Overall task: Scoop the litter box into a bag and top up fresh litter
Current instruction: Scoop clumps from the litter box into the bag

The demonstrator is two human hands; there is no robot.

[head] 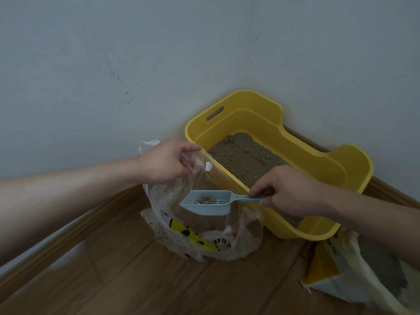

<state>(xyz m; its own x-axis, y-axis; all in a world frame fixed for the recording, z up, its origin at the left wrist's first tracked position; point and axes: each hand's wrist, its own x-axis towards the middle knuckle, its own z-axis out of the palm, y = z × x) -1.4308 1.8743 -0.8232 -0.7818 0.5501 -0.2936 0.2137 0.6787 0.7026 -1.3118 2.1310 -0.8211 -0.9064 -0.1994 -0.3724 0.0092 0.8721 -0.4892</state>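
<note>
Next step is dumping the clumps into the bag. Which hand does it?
Right. The right hand grips the pale blue slotted plastic scoop, loaded, over the clear plastic bag; the left hand holds the bag's rim open.

Only the person's arms and hands are in view. The left forearm (pixel 68 196) is bare from the left edge of the view to the wrist, and the left hand (pixel 167 163) is bare as well. The right forearm (pixel 375 226), entering from the right edge, is likewise uncovered down to the bare right hand (pixel 293 192).
</note>
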